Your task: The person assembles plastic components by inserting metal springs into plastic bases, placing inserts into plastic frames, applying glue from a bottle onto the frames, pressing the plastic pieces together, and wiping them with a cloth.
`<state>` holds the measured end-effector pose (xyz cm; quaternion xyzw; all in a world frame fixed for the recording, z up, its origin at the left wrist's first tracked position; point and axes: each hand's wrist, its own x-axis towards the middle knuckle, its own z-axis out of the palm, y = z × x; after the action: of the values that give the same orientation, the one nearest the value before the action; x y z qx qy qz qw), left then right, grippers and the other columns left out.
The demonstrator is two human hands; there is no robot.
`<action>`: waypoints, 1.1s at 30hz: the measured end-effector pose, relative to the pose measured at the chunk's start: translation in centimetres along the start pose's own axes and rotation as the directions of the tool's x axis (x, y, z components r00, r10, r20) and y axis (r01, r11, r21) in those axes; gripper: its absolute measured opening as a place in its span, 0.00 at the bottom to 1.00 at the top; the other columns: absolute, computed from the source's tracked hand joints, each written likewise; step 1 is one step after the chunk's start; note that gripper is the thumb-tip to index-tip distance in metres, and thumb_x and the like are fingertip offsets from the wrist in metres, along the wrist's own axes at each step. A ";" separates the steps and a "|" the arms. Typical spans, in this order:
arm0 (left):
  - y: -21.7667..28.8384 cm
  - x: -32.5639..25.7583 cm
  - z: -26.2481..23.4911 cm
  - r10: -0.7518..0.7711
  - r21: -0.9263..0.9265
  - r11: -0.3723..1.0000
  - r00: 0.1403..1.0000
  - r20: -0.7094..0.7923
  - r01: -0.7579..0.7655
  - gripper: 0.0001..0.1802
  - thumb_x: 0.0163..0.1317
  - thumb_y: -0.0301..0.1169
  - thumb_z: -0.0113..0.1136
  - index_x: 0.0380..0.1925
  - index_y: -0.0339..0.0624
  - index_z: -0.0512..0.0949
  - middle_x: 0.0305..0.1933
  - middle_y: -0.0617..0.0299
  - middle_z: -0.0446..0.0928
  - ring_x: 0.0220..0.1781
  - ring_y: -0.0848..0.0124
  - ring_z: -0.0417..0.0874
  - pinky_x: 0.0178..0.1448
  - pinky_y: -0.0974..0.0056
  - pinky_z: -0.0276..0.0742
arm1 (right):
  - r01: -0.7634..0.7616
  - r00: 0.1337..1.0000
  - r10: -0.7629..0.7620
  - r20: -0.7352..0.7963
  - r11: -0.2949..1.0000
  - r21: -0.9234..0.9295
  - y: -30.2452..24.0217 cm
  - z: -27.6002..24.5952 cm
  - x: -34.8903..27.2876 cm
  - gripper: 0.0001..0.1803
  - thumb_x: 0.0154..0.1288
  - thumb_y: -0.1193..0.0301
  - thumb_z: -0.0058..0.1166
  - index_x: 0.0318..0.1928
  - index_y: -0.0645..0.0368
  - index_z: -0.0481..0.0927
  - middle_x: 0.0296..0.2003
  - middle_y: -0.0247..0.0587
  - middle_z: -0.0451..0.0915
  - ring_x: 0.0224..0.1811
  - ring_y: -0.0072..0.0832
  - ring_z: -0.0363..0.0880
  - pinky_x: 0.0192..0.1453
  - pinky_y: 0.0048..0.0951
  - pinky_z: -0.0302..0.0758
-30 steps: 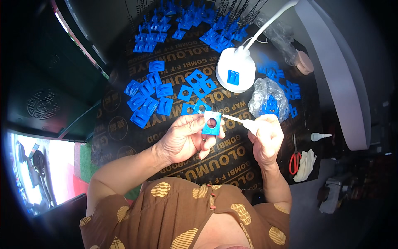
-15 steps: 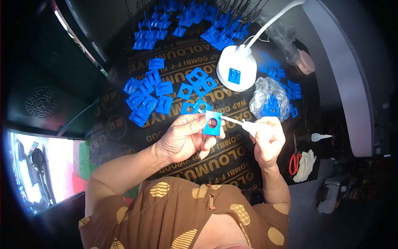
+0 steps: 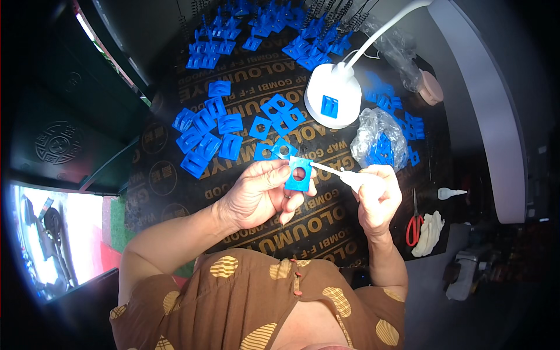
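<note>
A: Pinched between thumb and fingers of the left hand [image 3: 256,195]: one blue square plate [image 3: 298,174] with a round hole, held up flat toward the camera. Fingers closed snugly on its lower and left edges.

B: Right hand [image 3: 378,198]?

A: Closed in a fist-like grip around a small white squeeze bottle [image 3: 356,178]. Its thin nozzle points to 9 o'clock, and the tip meets the right edge of the plate, or stops just short; contact cannot be told for certain.

B: Position of the plate?

A: Centre of view, above the black printed mat [image 3: 245,76], between the two hands.

B: Items at 12 o'clock of the hands?

A: Two blue plates with holes [image 3: 274,150] lying on the mat just beyond the fingers. Further out, a white round lamp base [image 3: 333,96] with a blue piece resting on it and a white gooseneck rising to 1 o'clock.

B: At 10 to 11 o'clock?

A: A loose heap of blue clip-like parts [image 3: 204,137], overlapping. More blue parts in rows [image 3: 256,29] at the mat's far edge.

B: At 1 to 2 o'clock?

A: A clear plastic bag [image 3: 379,137] holding blue pieces, near the lamp base.

B: At 3 o'clock?

A: Red-handled scissors [image 3: 415,219], a crumpled white cloth [image 3: 429,232] touching them, and a second small white nozzle bottle [image 3: 450,192] lying on its side, well apart from the right hand.
</note>
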<state>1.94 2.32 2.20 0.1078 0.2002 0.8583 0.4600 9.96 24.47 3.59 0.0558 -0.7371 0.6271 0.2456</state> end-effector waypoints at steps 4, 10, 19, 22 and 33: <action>0.0 0.0 -0.1 -0.001 -0.002 1.000 1.000 0.001 0.001 0.19 0.72 0.38 0.47 0.49 0.31 0.73 0.43 0.48 0.77 0.28 0.70 0.77 0.24 0.69 0.78 | -0.006 1.000 0.006 0.024 1.000 -0.030 0.1 -0.2 -0.1 0.13 0.64 0.71 0.55 0.41 0.69 0.71 0.28 0.39 0.76 0.21 0.15 0.67 0.24 0.16 0.63; 0.0 0.0 -0.1 -0.003 0.006 1.000 1.000 -0.005 0.003 0.18 0.71 0.37 0.48 0.48 0.31 0.73 0.43 0.48 0.77 0.28 0.71 0.78 0.25 0.69 0.77 | -0.034 0.999 0.033 -0.012 0.999 -0.020 -0.3 -0.1 -0.3 0.09 0.62 0.76 0.54 0.39 0.71 0.74 0.32 0.42 0.77 0.27 0.18 0.71 0.29 0.18 0.67; -0.1 0.0 -0.6 -0.012 0.006 1.000 1.000 0.010 0.012 0.23 0.69 0.39 0.51 0.52 0.27 0.71 0.43 0.46 0.77 0.29 0.66 0.79 0.25 0.65 0.79 | -0.037 0.999 0.037 -0.018 0.999 -0.007 -0.3 -0.1 -0.3 0.12 0.60 0.76 0.56 0.41 0.72 0.73 0.34 0.41 0.76 0.26 0.15 0.70 0.29 0.16 0.67; -0.2 -0.1 -0.8 -0.027 -0.004 1.000 1.000 -0.008 0.027 0.23 0.70 0.40 0.51 0.53 0.27 0.71 0.43 0.46 0.77 0.29 0.67 0.79 0.26 0.65 0.79 | -0.036 0.999 0.035 -0.031 0.999 -0.039 -0.9 0.2 0.0 0.15 0.60 0.71 0.59 0.41 0.69 0.72 0.30 0.38 0.76 0.24 0.14 0.68 0.27 0.15 0.64; -0.3 -0.1 -0.8 -0.032 -0.021 0.999 0.999 0.015 0.032 0.23 0.69 0.40 0.51 0.52 0.28 0.71 0.43 0.47 0.77 0.30 0.69 0.79 0.27 0.66 0.79 | -0.045 0.999 0.045 0.005 0.998 -0.043 -0.9 -0.1 -0.2 0.08 0.61 0.80 0.53 0.40 0.73 0.74 0.32 0.38 0.75 0.24 0.12 0.69 0.28 0.15 0.67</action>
<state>1.91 2.21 1.31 0.1058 0.1895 0.8521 0.4763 10.48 24.33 4.36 0.0358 -0.7522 0.6163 0.2303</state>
